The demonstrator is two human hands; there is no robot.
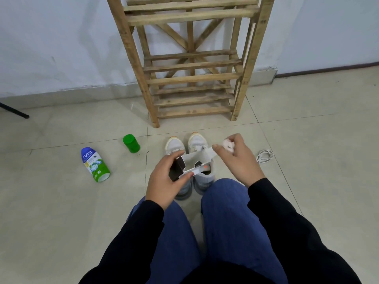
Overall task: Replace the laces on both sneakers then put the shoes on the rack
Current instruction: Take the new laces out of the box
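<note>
Two white-and-grey sneakers stand side by side on the floor, toes toward the rack: the left sneaker [174, 145] and the right sneaker [197, 141], both partly hidden by my hands. My left hand [167, 181] grips a small dark-and-white cardboard package [184, 166] with an open white flap, held above the shoes. My right hand [239, 158] pinches the end of the white flap and also holds a small bundle of pinkish-white laces [227, 144]. A coil of white laces [264, 156] lies on the tiles to the right. The wooden slatted shoe rack [192, 78] stands against the wall just beyond the shoes.
A blue-green-white powder bottle [94, 165] lies on its side at the left, with a green capped container [131, 143] near it. A black tripod leg [14, 110] reaches in at the far left. My knees in blue trousers sit below the shoes.
</note>
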